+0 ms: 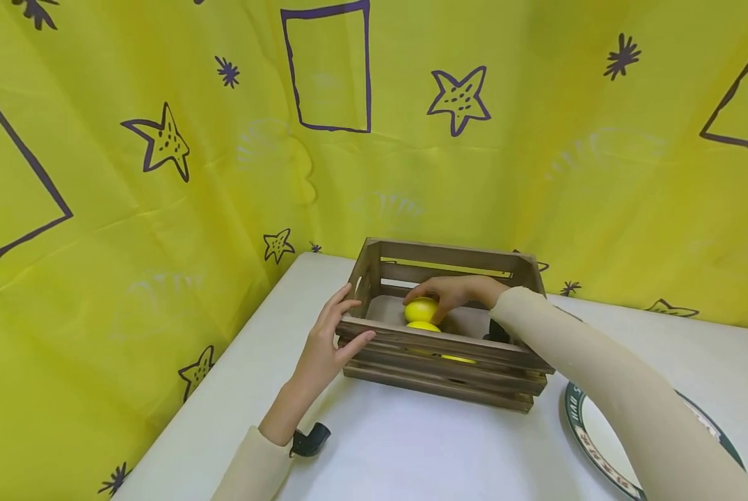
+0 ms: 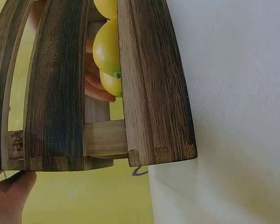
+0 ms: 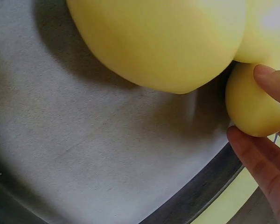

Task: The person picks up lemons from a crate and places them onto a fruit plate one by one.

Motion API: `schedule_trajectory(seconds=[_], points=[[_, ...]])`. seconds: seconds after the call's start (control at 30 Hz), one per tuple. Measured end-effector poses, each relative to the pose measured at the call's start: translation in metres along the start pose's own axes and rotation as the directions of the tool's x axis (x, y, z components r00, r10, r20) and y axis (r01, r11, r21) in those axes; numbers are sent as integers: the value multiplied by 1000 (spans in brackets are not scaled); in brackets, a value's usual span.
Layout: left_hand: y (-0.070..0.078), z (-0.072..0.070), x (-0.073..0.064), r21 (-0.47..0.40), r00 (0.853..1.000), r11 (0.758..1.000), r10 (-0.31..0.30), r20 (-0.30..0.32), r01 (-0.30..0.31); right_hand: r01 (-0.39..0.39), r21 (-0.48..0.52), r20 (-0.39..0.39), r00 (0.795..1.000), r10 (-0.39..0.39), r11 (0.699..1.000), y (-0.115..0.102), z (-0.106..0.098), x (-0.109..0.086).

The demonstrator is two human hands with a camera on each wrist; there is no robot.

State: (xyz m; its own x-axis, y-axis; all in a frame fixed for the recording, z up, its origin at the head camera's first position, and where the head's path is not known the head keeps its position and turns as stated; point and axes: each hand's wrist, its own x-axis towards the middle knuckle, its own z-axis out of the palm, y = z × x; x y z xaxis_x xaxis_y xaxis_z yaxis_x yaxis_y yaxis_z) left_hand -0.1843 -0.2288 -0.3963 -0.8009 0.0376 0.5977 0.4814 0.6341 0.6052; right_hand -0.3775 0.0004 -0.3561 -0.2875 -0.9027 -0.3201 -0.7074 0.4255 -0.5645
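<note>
A brown slatted wooden crate (image 1: 439, 341) stands on the white table, with several yellow lemons (image 2: 106, 49) inside it. My left hand (image 1: 326, 344) grips the crate's near left corner, thumb along the front top slat and fingers at the left end. Reaching over the crate's right side, my right hand (image 1: 458, 291) is down inside. Its thumb and fingers pinch one lemon (image 3: 256, 102) at the edge of the group, as the right wrist view shows. In the head view the front slat partly hides the other lemons.
A white plate with a green patterned rim (image 1: 589, 445) sits to the right of the crate, partly under my right sleeve (image 1: 618, 386). A yellow curtain (image 1: 399, 174) with purple drawings hangs behind and to the left. Black wrist gear (image 1: 311, 440) is on my left wrist.
</note>
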Motion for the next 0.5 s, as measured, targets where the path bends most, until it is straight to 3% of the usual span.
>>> schedule_trajectory(seconds=[0.23, 0.5], points=[[-2, -1, -2, 6, 999, 1000, 30, -23, -30, 3, -82, -1, 1000, -3, 997, -3, -2, 4], [-2, 1, 0, 9, 999, 999, 40, -16, -40, -56, -46, 11, 998, 56, 997, 0, -4, -1]])
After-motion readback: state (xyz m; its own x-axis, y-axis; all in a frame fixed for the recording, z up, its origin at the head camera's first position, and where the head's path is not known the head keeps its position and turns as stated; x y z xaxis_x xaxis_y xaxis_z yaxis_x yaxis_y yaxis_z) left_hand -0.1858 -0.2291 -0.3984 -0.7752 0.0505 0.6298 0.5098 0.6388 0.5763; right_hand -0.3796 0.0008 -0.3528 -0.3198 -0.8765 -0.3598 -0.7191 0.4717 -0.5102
